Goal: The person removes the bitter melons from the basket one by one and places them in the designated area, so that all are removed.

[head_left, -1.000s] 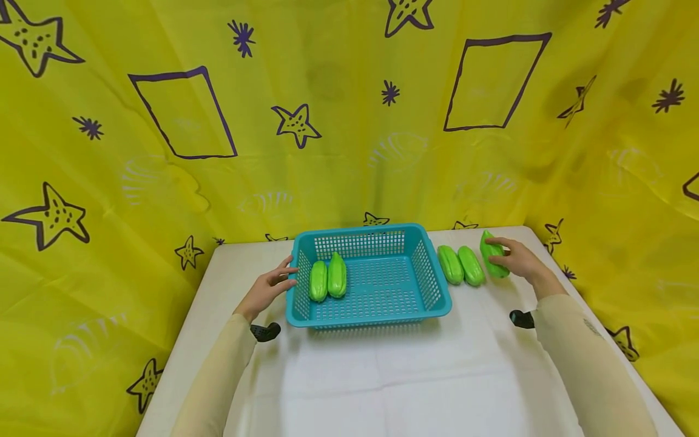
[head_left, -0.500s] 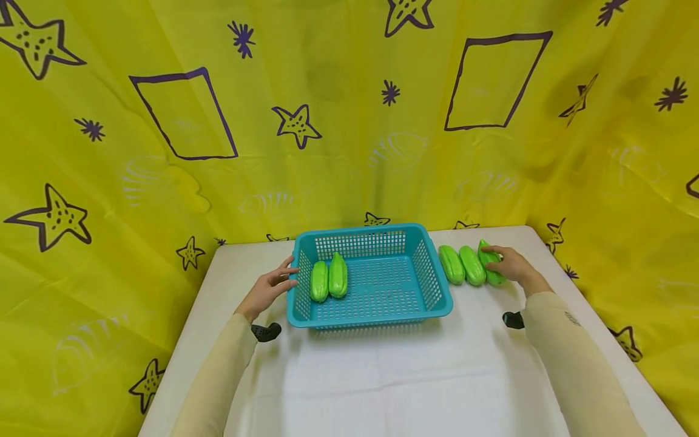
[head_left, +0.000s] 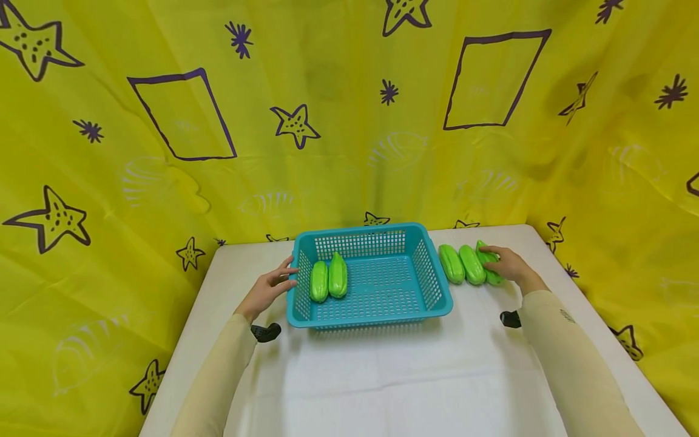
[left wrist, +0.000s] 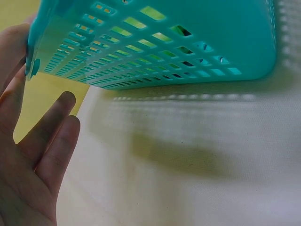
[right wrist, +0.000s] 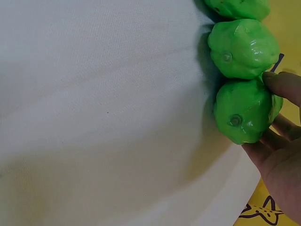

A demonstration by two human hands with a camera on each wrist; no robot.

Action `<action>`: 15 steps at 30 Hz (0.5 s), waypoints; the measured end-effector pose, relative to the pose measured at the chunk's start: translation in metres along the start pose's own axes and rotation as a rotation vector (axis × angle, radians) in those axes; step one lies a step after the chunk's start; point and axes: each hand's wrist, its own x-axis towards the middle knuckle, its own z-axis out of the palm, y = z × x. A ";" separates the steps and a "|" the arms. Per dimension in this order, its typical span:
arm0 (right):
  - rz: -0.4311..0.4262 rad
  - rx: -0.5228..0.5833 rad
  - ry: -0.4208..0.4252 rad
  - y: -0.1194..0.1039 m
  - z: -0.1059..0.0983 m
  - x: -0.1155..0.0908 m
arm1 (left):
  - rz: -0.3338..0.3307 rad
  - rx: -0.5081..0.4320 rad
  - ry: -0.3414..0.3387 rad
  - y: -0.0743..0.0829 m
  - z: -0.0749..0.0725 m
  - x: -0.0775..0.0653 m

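My right hand (head_left: pixel 510 265) holds a glossy, ridged green papaya (right wrist: pixel 237 110), thumb on one side and fingers on the other. This papaya lies on the white table at the right end of a row, right against a second papaya (head_left: pixel 472 265), with a third papaya (head_left: pixel 451 264) beyond it. To the left stands a teal plastic basket (head_left: pixel 377 318) with perforated walls. Inside, along its left side, two more papayas (head_left: pixel 319 281) lie side by side. My left hand (head_left: pixel 264 294) rests at the basket's left rim with fingers loosely extended, two of them free of it in the left wrist view.
The white-covered table (head_left: pixel 377 376) reaches back to a yellow curtain (head_left: pixel 338 176) printed with stars and shells, which also encloses both sides. A dark wrist-camera piece (head_left: pixel 266 332) sticks out under the left wrist, another camera piece (head_left: pixel 511 319) under the right.
My right hand has moved left with the papaya, closing the gap to the other two so that all three lie in a row. The left hand and basket have stayed in place.
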 end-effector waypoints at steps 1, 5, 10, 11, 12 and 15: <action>0.002 -0.004 0.001 0.000 0.001 0.001 | 0.001 -0.004 0.001 0.000 0.000 0.000; 0.013 -0.022 -0.009 0.000 0.001 0.002 | 0.005 -0.008 0.002 0.000 0.001 -0.001; 0.033 -0.021 -0.019 -0.003 0.001 0.003 | 0.001 -0.001 0.003 0.001 0.002 -0.001; 0.030 -0.020 -0.020 -0.002 0.001 0.003 | 0.000 -0.001 0.003 0.001 0.002 -0.001; 0.027 -0.020 -0.020 -0.001 0.001 0.003 | 0.000 -0.001 0.002 0.001 0.002 -0.001; 0.026 -0.014 -0.013 -0.001 0.002 0.003 | 0.001 -0.002 0.001 0.002 0.002 -0.001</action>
